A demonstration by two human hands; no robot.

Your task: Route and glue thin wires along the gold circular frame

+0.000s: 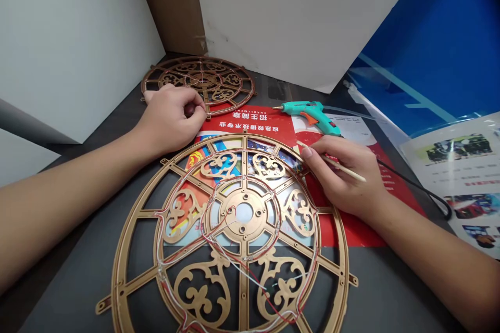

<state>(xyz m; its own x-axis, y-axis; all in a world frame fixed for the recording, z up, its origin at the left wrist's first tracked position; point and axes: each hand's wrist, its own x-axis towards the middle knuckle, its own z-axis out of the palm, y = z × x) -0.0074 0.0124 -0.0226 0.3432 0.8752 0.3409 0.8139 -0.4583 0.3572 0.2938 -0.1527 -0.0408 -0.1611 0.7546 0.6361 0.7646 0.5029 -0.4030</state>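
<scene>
A round gold-coloured ornamental frame [244, 203] lies in front of me, with red and white wires running along its rings and spokes. Its near edge is cut off by the picture. My right hand [346, 174] grips a thin wooden stick [346, 169] over the frame's right far rim. Beyond, a second similar wired frame [250, 80] lies flat. At its near rim is my left hand [172, 117], thumb and forefinger pinched together beside a small tab [208, 115]. Whatever those fingertips hold, if anything, is hidden.
A teal glue gun [310, 114] with an orange trigger lies beyond my right hand, nozzle pointing left. Red printed sheets [363, 231] lie under the near frame. A black cable [422, 187] runs at right beside a printed poster [464, 177]. White panels [273, 15] stand behind.
</scene>
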